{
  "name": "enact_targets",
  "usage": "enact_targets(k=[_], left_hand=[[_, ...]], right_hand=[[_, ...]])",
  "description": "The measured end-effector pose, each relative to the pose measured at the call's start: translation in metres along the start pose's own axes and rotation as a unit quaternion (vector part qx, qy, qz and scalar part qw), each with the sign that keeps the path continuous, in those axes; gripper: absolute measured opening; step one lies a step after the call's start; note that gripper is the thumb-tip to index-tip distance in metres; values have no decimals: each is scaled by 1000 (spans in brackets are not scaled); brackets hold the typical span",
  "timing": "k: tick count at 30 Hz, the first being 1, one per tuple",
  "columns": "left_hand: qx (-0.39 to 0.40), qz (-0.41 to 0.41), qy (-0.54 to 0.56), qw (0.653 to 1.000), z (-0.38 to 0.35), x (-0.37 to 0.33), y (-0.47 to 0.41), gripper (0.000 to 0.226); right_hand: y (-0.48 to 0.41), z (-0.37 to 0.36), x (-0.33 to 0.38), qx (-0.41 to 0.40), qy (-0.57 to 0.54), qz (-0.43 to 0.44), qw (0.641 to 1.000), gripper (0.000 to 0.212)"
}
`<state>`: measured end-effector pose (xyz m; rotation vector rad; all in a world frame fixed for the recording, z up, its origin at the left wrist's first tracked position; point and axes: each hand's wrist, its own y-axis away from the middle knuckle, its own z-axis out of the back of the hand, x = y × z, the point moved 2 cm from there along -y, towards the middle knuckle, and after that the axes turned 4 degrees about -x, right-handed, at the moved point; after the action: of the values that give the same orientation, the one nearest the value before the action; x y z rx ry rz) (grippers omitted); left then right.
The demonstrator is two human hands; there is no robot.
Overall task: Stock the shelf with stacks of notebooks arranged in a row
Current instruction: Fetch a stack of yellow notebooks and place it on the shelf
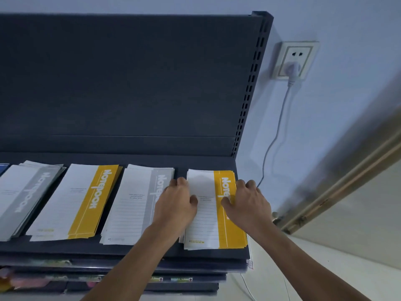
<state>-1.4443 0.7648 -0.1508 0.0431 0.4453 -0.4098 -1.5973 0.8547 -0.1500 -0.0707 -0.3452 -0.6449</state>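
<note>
Several notebook stacks lie in a row on the dark shelf (134,249). From the left: a grey-banded stack (26,196), a yellow-banded stack (76,200), a second grey-banded stack (134,203), and a yellow-banded stack (208,224) at the shelf's right end. My left hand (176,203) grips the left edge of that rightmost stack, thumb on the white cover. My right hand (247,203) grips its right edge, thumb on the yellow band. Both hands' fingers curl over the stack's sides.
The shelf's dark back panel (130,83) rises behind the stacks, with a slotted upright (249,88) at its right. A wall socket with a plug and cable (293,61) is on the blue wall. Lower shelves (108,276) hold colourful items. A blue item (3,168) shows at far left.
</note>
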Motion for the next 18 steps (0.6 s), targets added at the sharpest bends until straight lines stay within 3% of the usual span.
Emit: enact_targets(k=[9,18], left_hand=[[-49,10,13,999,29,25,10,42],[-123,110,-5,986,123,146,37,34]], right_hand=[[1,1,41,-26,-1,107,994,41],[18,-23,185,57,-50,294,953,39]])
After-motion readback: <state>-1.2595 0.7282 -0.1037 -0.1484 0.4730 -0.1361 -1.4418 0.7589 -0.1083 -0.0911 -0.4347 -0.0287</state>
